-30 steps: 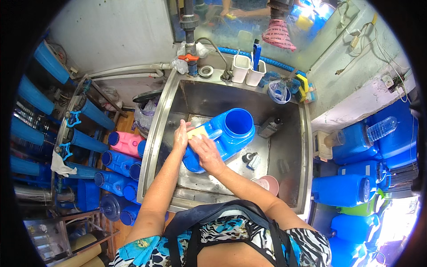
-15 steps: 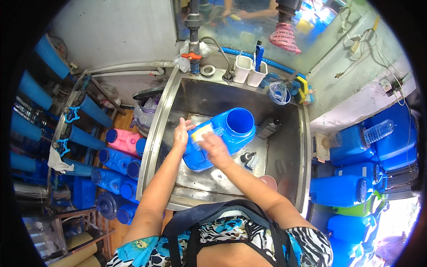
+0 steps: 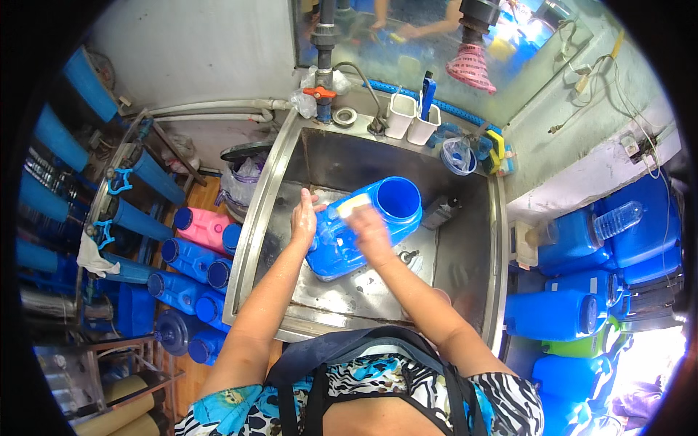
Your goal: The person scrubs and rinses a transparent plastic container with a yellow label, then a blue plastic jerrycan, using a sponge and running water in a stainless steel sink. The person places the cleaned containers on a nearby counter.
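Observation:
A blue plastic jug lies on its side in the steel sink, its wide uncapped mouth facing up and right. At the jug's left end, my left hand rests against it with fingers stretched out and looks wet. My right hand, smeared by motion, presses a yellow-and-white sponge onto the jug's upper side. Part of the sponge is hidden under the fingers. Behind the jug, a dark bottle leans in the sink's right corner. A small dark-topped bottle is partly covered by my right forearm.
White holders with brushes stand on the back ledge, near an orange-handled valve. A blue bowl and yellow sponges sit at the right corner. Blue jugs crowd the left floor; more blue containers line the right.
My right hand and the sponge have moved right along the jug. The whole view has shifted slightly. My left hand stays at the jug's left end.

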`<action>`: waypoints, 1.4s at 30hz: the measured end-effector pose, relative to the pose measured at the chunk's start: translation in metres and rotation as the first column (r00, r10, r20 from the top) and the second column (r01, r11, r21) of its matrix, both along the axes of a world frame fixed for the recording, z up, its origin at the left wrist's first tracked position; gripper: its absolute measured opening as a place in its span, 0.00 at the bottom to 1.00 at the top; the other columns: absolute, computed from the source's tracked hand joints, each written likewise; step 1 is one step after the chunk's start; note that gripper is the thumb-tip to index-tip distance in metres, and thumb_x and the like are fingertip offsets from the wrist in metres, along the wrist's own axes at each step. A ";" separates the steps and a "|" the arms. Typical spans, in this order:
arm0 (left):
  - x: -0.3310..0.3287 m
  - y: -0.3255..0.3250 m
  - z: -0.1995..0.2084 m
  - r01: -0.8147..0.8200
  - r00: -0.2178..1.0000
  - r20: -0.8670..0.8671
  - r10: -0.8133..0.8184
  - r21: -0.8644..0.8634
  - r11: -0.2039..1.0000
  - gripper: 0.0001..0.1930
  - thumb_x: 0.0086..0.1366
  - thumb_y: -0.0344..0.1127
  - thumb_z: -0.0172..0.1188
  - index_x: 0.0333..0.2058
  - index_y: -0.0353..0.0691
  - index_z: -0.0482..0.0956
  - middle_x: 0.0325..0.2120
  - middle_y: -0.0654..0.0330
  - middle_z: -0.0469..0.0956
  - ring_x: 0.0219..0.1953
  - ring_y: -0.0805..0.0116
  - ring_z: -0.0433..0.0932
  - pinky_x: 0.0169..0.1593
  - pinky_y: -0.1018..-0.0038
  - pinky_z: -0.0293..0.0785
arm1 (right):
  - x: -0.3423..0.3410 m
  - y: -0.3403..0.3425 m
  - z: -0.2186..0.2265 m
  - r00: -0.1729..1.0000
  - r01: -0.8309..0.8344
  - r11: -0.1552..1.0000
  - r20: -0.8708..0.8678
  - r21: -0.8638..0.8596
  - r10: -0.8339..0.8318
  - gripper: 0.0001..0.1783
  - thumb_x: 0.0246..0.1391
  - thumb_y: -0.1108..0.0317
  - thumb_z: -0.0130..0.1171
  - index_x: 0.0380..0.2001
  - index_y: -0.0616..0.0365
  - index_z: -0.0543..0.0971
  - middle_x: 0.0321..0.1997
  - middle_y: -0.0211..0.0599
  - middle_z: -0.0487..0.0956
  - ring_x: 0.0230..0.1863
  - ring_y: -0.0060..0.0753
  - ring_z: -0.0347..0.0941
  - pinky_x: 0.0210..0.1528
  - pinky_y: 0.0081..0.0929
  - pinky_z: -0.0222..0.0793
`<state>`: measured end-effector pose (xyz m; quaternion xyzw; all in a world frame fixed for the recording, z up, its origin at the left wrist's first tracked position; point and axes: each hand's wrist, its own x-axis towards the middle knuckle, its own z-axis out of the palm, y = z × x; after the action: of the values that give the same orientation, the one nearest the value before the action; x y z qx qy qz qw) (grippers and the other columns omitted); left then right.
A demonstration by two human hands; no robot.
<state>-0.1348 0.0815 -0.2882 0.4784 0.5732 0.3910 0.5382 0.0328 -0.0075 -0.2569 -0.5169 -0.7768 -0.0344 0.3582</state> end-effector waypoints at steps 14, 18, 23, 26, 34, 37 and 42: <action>0.009 -0.004 0.008 0.275 0.791 -0.584 -0.182 0.074 0.958 0.31 0.70 0.57 0.29 0.44 0.41 0.76 0.42 0.44 0.78 0.49 0.43 0.73 0.53 0.53 0.65 | -0.002 -0.011 -0.009 0.957 0.166 0.985 -0.233 -0.041 -0.171 0.26 0.30 0.83 0.54 0.39 0.55 0.80 0.47 0.48 0.75 0.51 0.52 0.70 0.53 0.40 0.68; 0.011 -0.005 0.019 0.331 0.732 -0.635 -0.247 0.014 0.944 0.29 0.69 0.57 0.31 0.48 0.43 0.75 0.45 0.43 0.76 0.50 0.42 0.72 0.54 0.53 0.65 | -0.026 -0.026 -0.018 0.986 -0.088 0.994 -0.149 -0.064 0.078 0.28 0.30 0.84 0.55 0.42 0.58 0.78 0.48 0.47 0.74 0.50 0.53 0.70 0.53 0.40 0.68; 0.014 -0.013 0.037 0.404 0.628 -0.724 -0.284 -0.009 0.915 0.36 0.63 0.67 0.38 0.53 0.41 0.72 0.47 0.42 0.75 0.51 0.44 0.73 0.56 0.57 0.66 | 0.002 -0.076 -0.045 0.982 -0.187 0.973 -0.053 -0.138 0.181 0.29 0.35 0.84 0.55 0.47 0.61 0.74 0.53 0.48 0.71 0.54 0.55 0.67 0.59 0.46 0.63; 0.018 -0.017 0.050 0.511 0.504 -0.797 -0.332 -0.035 0.859 0.50 0.45 0.75 0.56 0.54 0.36 0.69 0.46 0.39 0.75 0.51 0.46 0.74 0.55 0.59 0.68 | 0.019 -0.068 -0.048 0.949 -0.231 0.931 0.144 -0.284 0.279 0.44 0.32 0.71 0.65 0.59 0.62 0.64 0.63 0.52 0.63 0.66 0.55 0.55 0.66 0.49 0.52; 0.018 -0.019 0.057 0.525 0.442 -0.819 -0.366 -0.095 0.846 0.58 0.35 0.76 0.62 0.56 0.33 0.66 0.47 0.43 0.76 0.49 0.47 0.76 0.54 0.60 0.69 | -0.010 0.002 -0.022 0.885 0.031 0.869 0.418 -0.494 0.206 0.62 0.13 0.49 0.76 0.59 0.60 0.64 0.61 0.52 0.64 0.62 0.55 0.59 0.70 0.46 0.43; 0.019 -0.014 0.048 0.612 0.360 -0.843 -0.400 -0.110 0.783 0.56 0.40 0.76 0.59 0.58 0.34 0.65 0.48 0.42 0.75 0.49 0.48 0.76 0.55 0.60 0.68 | -0.011 -0.055 -0.035 0.918 0.145 0.962 0.394 -0.231 -0.043 0.39 0.31 0.60 0.69 0.52 0.54 0.71 0.49 0.46 0.71 0.53 0.47 0.67 0.56 0.44 0.60; 0.049 -0.020 0.040 0.781 0.368 -0.908 -0.200 0.185 0.597 0.22 0.53 0.47 0.61 0.42 0.39 0.74 0.39 0.44 0.79 0.43 0.45 0.78 0.46 0.56 0.73 | 0.016 -0.066 -0.038 0.999 0.040 0.997 0.035 -0.062 -0.038 0.20 0.39 0.69 0.59 0.42 0.46 0.76 0.38 0.41 0.73 0.42 0.42 0.72 0.37 0.36 0.68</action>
<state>-0.0858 0.0617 -0.2486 0.8995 0.4108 0.0856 0.1218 0.0491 -0.0732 -0.2946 -0.5423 -0.7732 -0.0258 0.3278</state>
